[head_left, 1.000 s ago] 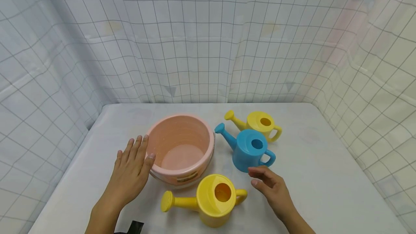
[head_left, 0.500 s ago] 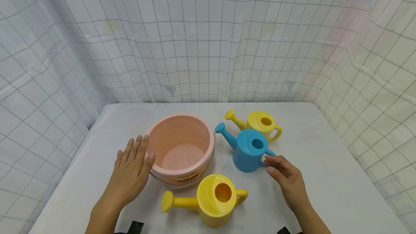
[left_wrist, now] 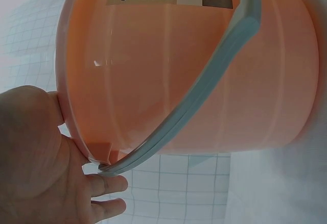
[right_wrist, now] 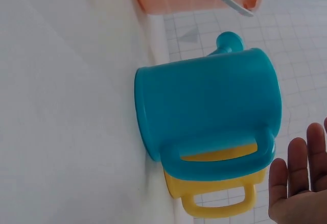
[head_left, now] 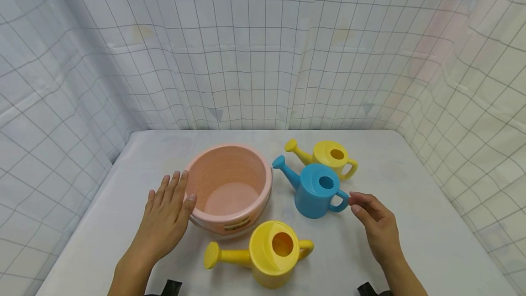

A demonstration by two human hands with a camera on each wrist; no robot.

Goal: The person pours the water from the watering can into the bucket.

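Counter (head_left: 427, 209): white top, far corners rounded. Items directly on top: four, all upright.
- Pink bucket (head_left: 223, 163): left of center, mouth up; label (head_left: 237, 224) on near side; gray bail (left_wrist: 194, 99) lowered along outer wall.
- Blue watering can (head_left: 310, 198): right of bucket; spout toward far left, handle toward near right.
- Far yellow watering can (head_left: 322, 150): behind blue can, partly hidden; contact between both not determinable.
- Near yellow watering can (head_left: 263, 259): near side, in front of bucket; spout left, handle right.
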